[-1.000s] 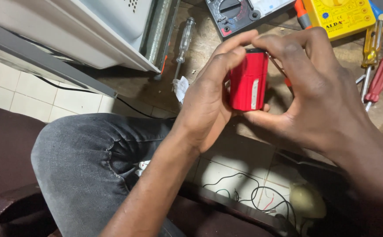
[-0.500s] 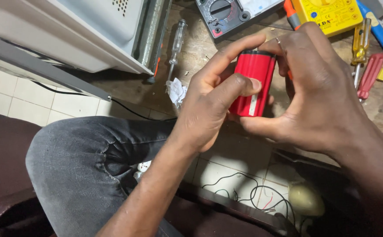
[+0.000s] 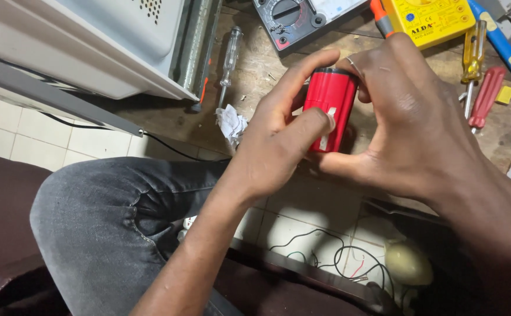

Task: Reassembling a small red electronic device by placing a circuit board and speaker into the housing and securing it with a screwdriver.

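Both hands, left (image 3: 279,140) and right (image 3: 407,129), pinched a red cylinder (image 3: 328,108) above the counter (image 3: 255,76), seemingly inspecting it; turning it needs steady grip.

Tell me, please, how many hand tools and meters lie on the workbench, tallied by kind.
Screwdrivers: 4 (clear, yellow-handled, red-handled, blue-handled)
Multimeters: 2 (dark grey, yellow)
Total: 6

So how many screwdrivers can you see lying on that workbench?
3, maybe more hidden. A clear-handled screwdriver lies beside the white appliance. A yellow-handled screwdriver and a red-handled screwdriver lie together at right, beyond the right hand.
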